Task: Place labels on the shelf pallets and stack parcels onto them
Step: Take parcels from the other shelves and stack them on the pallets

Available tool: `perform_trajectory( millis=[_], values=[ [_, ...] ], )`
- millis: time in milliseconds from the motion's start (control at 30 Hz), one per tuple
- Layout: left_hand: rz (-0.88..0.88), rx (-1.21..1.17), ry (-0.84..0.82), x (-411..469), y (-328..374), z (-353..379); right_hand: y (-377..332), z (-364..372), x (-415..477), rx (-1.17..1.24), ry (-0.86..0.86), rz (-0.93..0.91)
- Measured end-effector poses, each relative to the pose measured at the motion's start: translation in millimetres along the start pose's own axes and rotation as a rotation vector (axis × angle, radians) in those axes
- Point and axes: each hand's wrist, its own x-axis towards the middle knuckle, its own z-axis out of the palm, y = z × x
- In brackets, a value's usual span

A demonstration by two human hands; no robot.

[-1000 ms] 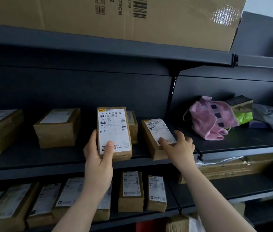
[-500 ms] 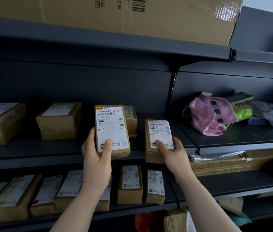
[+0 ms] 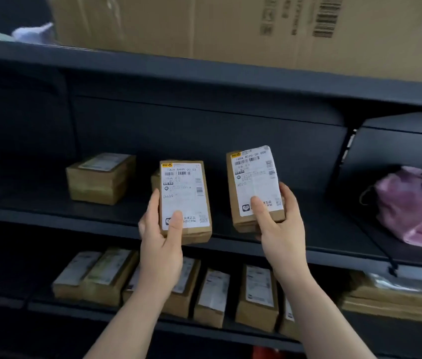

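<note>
1. The left hand [image 3: 160, 239] grips a labelled parcel [image 3: 185, 200] upright in front of the middle shelf [image 3: 49, 218]. The thumb presses on the lower label face; the fingers wrap behind the left edge.
2. The right hand [image 3: 280, 229] grips a second labelled parcel [image 3: 255, 185], held clear of the shelf and tilted slightly left. The thumb presses on the label; the fingers curl around the right edge.
3. The 2 held parcels are side by side and apart.
4. 1 brown parcel [image 3: 101, 178] rests on the middle shelf, left of the hands.
5. A row of parcels [image 3: 212, 294] stands on the lower shelf.
6. A pink bag [image 3: 414, 206] lies at the right.
7. A large carton [image 3: 230, 29] sits on the top shelf.
</note>
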Motion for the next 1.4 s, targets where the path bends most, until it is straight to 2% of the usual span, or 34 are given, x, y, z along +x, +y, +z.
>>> perform_trajectory(
  millis=[167, 367, 567, 833, 1133, 1400],
  values=[
    [0.008, 0.032, 0.167, 13, 8, -78, -19, 84, -12, 0.035, -0.192, -0.011],
    [-0.007, 0.048, 0.398, 22, 20, -207, -51, 207, -59, 0.132, -0.426, -0.005],
    [-0.022, 0.055, 0.586, 12, 42, -354, -104, 331, -141, 0.218, -0.664, -0.015],
    [-0.038, 0.224, 0.832, -33, 83, -526, -172, 470, -272, 0.34, -0.95, -0.033],
    [-0.065, 0.366, 1.091, -84, 107, -665, -223, 590, -397, 0.401, -1.231, -0.053],
    [-0.061, 0.511, 1.265, -86, 109, -777, -259, 695, -471, 0.536, -1.471, -0.006]
  ],
)
